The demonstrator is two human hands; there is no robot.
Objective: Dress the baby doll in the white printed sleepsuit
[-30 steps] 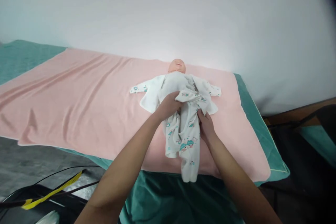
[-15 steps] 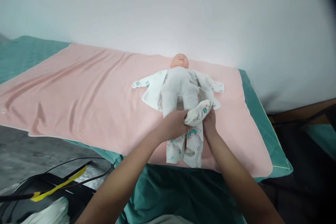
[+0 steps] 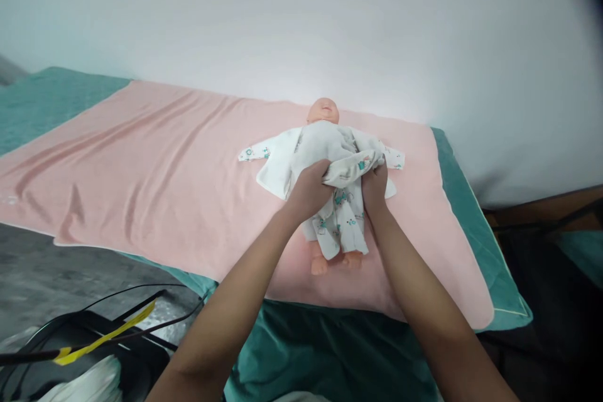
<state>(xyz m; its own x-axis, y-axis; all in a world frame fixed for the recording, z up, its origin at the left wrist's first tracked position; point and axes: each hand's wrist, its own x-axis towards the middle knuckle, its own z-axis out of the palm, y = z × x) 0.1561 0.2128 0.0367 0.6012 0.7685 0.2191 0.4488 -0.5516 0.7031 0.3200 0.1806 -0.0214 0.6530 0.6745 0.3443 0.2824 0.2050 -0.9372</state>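
Both hands closed on the waistband of the printed pants (image 3: pixel 352 168): left hand (image 3: pixel 308 190) pinches the edge on its side, right hand (image 3: pixel 375 185) has the other end bunched up. Some fingertips are tucked behind fabric, can't tell exactly how they sit. Waistband is stretched between the hands, across the doll's (image 3: pixel 323 111) lower torso. Pant legs run down over the doll's legs, bare feet (image 3: pixel 319 265) poking out of the hems. Doll is on its back, head toward the wall (image 3: pixel 282 25), feet toward the person. White jacket (image 3: pixel 277 164) lies open around its torso, printed cuffs out to both sides. All of that sits on a pink blanket (image 3: pixel 188 182), wrinkled on the left, smoother on the right. Teal cover (image 3: pixel 464 195) shows past the blanket at both ends. Dark green cloth (image 3: pixel 330 352) below the near edge. Lower left: grey floor (image 3: pixel 32 270), black item (image 3: pixel 136 361), yellow strap (image 3: pixel 110 333), white bundle (image 3: pixel 92 383).
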